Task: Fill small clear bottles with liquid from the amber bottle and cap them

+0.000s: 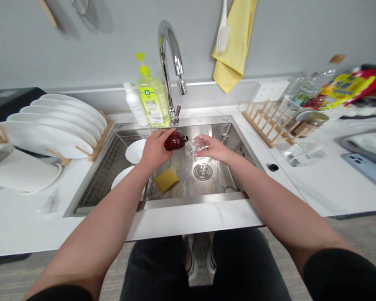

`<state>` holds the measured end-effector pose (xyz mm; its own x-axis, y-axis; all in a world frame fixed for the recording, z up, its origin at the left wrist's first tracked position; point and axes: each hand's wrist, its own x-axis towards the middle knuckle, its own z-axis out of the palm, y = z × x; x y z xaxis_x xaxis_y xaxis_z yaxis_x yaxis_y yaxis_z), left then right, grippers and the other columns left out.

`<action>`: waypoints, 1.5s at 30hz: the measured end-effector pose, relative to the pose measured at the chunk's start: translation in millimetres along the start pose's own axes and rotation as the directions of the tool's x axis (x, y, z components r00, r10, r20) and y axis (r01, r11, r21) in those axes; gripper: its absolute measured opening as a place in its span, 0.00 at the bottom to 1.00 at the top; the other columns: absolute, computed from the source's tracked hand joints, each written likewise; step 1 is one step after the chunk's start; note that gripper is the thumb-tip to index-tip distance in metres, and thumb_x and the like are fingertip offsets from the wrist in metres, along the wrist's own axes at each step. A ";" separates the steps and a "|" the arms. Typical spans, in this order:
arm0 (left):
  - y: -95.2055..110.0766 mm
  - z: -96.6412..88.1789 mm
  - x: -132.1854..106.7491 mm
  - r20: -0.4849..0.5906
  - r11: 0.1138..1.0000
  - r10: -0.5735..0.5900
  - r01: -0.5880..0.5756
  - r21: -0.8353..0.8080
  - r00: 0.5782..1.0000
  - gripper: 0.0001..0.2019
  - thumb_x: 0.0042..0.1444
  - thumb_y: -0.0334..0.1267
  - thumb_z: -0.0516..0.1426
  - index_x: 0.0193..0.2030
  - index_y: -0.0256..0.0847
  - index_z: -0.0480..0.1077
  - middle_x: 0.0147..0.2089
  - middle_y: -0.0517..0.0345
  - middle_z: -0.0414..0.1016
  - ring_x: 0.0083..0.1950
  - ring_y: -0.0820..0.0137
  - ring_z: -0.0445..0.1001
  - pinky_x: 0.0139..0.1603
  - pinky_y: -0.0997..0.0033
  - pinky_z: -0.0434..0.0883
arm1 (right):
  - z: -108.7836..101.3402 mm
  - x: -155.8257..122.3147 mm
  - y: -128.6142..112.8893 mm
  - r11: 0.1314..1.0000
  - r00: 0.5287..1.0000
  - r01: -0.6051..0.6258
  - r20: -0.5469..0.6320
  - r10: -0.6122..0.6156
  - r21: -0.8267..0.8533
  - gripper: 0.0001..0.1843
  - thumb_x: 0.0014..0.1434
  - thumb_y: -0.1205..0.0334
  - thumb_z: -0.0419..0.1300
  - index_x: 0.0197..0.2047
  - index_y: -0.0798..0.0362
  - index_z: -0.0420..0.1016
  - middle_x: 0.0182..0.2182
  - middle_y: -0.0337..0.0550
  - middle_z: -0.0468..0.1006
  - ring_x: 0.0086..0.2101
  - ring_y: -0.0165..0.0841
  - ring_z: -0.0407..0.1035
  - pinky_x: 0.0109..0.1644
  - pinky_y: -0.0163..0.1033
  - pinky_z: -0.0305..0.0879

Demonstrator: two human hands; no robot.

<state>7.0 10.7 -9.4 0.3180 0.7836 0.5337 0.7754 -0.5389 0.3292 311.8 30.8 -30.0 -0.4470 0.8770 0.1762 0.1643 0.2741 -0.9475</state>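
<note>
A red bottle [174,141] and a clear cup [192,149] over the sink [188,203]

The left hand [157,149] is clamping the red bottle, covering its end away from the neck; the right hand [215,149] is curling around the clear cup, whose outline is blurring into the steel. The bottle is tilting, its neck pointing at the cup; whether they are touching, I cannot tell. The left arm is hiding part of a white plate [119,177].
</note>
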 end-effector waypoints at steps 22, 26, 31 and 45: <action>9.2 -3.6 -1.4 0.018 0.990 -0.010 0.007 0.144 1.000 0.39 0.57 0.29 0.64 0.77 0.54 0.74 0.73 0.48 0.78 0.73 0.43 0.72 0.77 0.39 0.62 | 5.1 3.3 11.2 0.999 0.999 -0.034 -0.041 0.035 0.013 0.34 0.42 0.51 0.86 0.50 0.48 0.80 0.46 0.43 0.83 0.46 0.43 0.79 0.60 0.54 0.76; 11.3 -4.0 -1.6 0.015 0.990 -0.011 0.009 0.140 1.000 0.40 0.57 0.28 0.64 0.78 0.56 0.73 0.73 0.49 0.78 0.74 0.43 0.71 0.79 0.36 0.58 | 5.1 2.8 11.4 1.000 0.999 -0.031 -0.036 0.031 0.003 0.33 0.43 0.51 0.86 0.49 0.48 0.80 0.46 0.43 0.84 0.46 0.43 0.79 0.60 0.54 0.77; 13.2 -5.4 -1.0 0.020 0.987 0.012 -0.015 0.162 1.000 0.41 0.57 0.27 0.64 0.78 0.57 0.73 0.73 0.48 0.78 0.74 0.42 0.70 0.80 0.33 0.56 | 5.5 3.4 12.2 0.999 0.999 -0.033 -0.037 0.032 -0.015 0.33 0.43 0.50 0.86 0.48 0.48 0.80 0.44 0.42 0.84 0.46 0.43 0.79 0.58 0.53 0.77; 16.2 -6.0 -1.3 -0.010 0.984 0.042 -0.039 0.175 0.999 0.41 0.58 0.24 0.62 0.77 0.59 0.74 0.73 0.49 0.78 0.76 0.42 0.70 0.83 0.27 0.49 | 5.7 4.3 14.5 0.999 0.999 -0.042 -0.034 0.041 -0.021 0.33 0.43 0.50 0.86 0.48 0.47 0.80 0.45 0.43 0.84 0.45 0.43 0.79 0.58 0.52 0.76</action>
<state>15.9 -0.9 -0.1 0.3443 0.7573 0.5549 0.8459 -0.5067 0.1666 307.3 36.3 -44.6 -0.4094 0.9006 0.1461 0.2012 0.2453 -0.9483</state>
